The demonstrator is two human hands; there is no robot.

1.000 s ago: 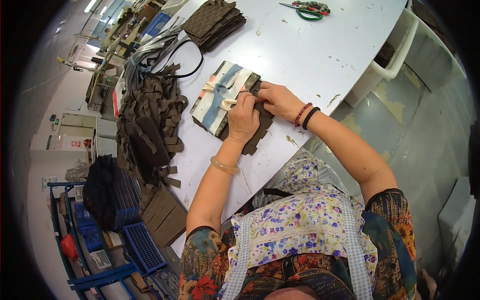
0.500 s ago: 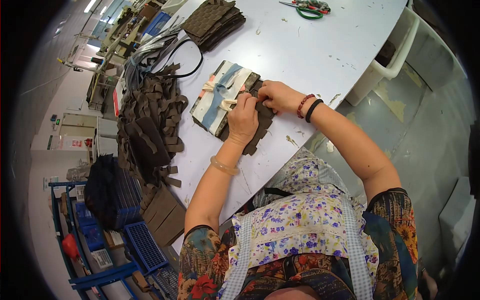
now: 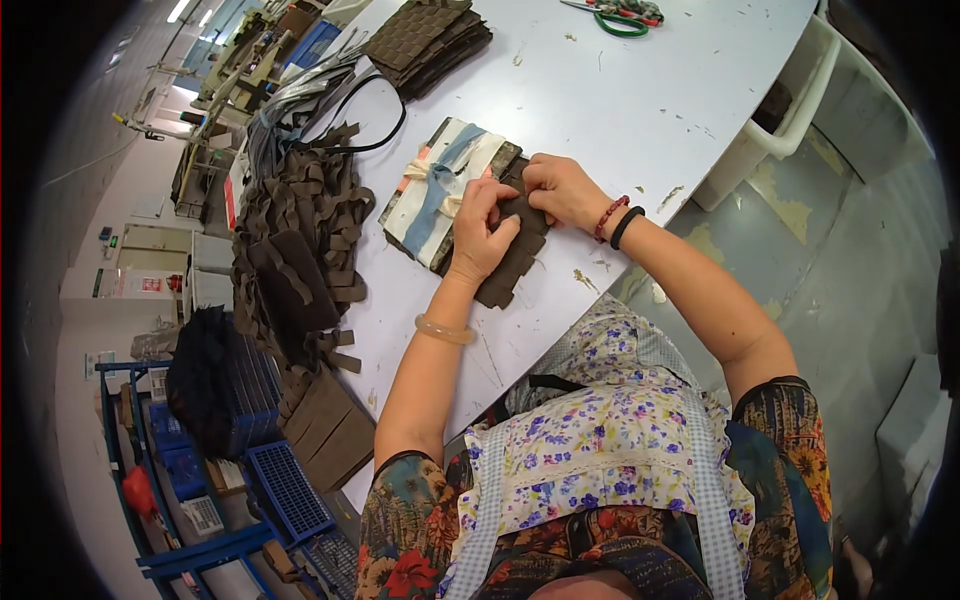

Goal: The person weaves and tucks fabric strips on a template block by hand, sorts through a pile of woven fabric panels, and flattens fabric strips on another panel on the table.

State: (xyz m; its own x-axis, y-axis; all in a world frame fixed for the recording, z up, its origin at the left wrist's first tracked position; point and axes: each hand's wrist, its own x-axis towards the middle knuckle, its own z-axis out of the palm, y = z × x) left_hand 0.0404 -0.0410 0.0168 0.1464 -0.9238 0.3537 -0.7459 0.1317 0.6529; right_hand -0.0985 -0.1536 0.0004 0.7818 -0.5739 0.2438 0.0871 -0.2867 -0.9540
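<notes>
I see the left hand (image 3: 480, 232) arched over the dark-brown woven fabric piece (image 3: 517, 262), thumb parted from fingers. The right hand (image 3: 565, 193) curls at its edge; I cannot tell whether it pinches. The piece lies along the flat block bound in white-and-blue cloth (image 3: 408, 213).

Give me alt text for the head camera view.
A person's left hand and right hand touch a brown woven piece at the edge of a white-banded block on a white table. A heap of brown strips, stacked woven panels and green-handled scissors lie farther off.
</notes>
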